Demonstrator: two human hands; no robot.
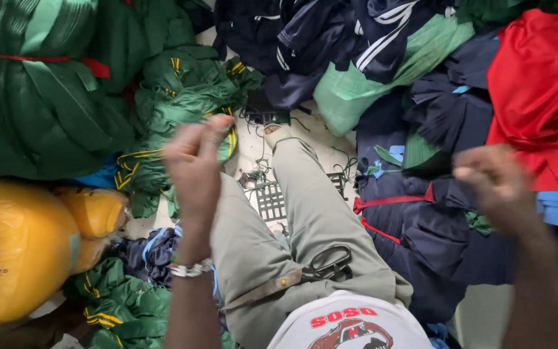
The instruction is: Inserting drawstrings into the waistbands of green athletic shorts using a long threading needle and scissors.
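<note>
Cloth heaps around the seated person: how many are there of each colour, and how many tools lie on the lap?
Tied green bundle: 1
Loose green garment heaps with yellow stripes: 2
Yellow bundle: 1
Red cloth heap: 1
Navy garment heaps: 2
Black scissors on the lap: 1
Total: 8
Both hands, left hand and right hand, are raised and blurred.

Bulging yellow plastic sack [20, 249] at left, tied green cloth bundle [40, 90] above it
</note>
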